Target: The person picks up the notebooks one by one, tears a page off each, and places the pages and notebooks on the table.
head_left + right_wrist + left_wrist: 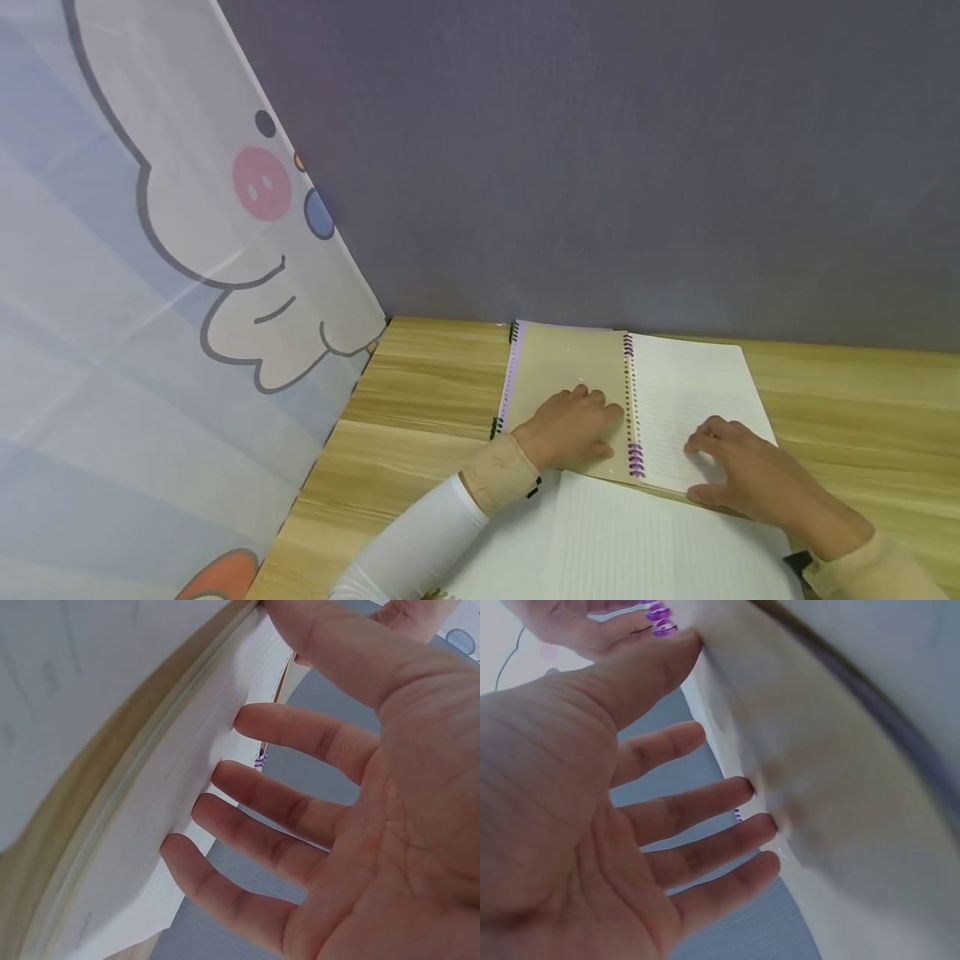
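An open spiral notebook (690,375) lies flat, its lined white page to the right of a purple coil (636,458). On the coil's left is a tan cover (570,354), where my left hand (573,427) rests with its fingers spread. In the left wrist view, those fingertips (761,825) touch the tan surface. My right hand (750,475) is at the lower right of the white page, fingers slightly bent. Seen from the right wrist, its fingertips (225,772) meet the page, with nothing gripped.
Nearer to me, a second open notebook (652,542) with lined pages lies partly under my left forearm. A lilac-edged notebook (513,367) with a black coil shows beneath the tan cover. The wooden table (435,367) meets a grey wall (600,167) behind and a cartoon-printed sheet (187,333) at left.
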A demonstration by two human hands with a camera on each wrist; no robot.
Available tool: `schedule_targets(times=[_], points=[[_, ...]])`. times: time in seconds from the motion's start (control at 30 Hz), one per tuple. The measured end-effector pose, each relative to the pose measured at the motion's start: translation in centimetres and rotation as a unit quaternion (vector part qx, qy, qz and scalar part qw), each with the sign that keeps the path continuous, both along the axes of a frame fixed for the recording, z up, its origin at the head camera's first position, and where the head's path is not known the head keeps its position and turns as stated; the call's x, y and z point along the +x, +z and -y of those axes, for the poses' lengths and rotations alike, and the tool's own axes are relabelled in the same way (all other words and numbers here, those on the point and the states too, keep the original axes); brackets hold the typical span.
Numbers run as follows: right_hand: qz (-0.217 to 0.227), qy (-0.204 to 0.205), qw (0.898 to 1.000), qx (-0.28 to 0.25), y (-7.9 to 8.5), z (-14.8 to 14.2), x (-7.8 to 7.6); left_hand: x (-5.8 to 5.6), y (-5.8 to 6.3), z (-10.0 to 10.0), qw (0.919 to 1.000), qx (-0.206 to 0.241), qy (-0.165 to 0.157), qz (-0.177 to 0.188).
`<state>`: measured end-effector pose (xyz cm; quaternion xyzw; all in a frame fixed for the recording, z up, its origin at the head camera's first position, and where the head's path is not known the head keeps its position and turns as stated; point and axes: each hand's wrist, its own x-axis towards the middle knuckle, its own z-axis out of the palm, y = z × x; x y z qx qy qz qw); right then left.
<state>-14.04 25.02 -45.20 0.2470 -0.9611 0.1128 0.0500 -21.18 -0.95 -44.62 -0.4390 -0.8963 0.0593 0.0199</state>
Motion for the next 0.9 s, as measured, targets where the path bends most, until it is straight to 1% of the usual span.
schedule_targets(times=[0.17,0.27,0.4,0.57,0.63,0.77,0.9], points=[[-0.001,-0.001,1.0,0.003,-0.2,0.0,0.1,-0.3,-0.6,-0.1,0.9993,0.003,-0.007,-0.036],[-0.007,0.005,1.0,0.002,-0.1,0.1,0.0,-0.6,-0.8,0.0,0.999,0.009,-0.005,-0.044],[-0.005,0.01,1.0,-0.001,-0.1,0.1,-0.2,-0.8,-1.0,0.2,0.9994,0.015,0.003,-0.031],[-0.004,0.006,1.0,0.003,0.0,0.1,-0.2,-0.7,-1.0,0.4,0.9994,0.028,0.019,0.01],[-0.004,0.005,1.0,0.002,0.1,0.1,-0.2,-0.6,-1.0,0.3,0.9991,0.029,0.024,0.021],[-0.004,0.006,1.0,-0.003,0.1,0.1,-0.2,-0.3,-0.9,0.1,0.999,0.025,0.026,0.025],[-0.001,-0.001,1.0,-0.007,0.1,0.0,-0.1,0.2,-0.7,-0.2,0.9994,0.007,0.022,0.025]])
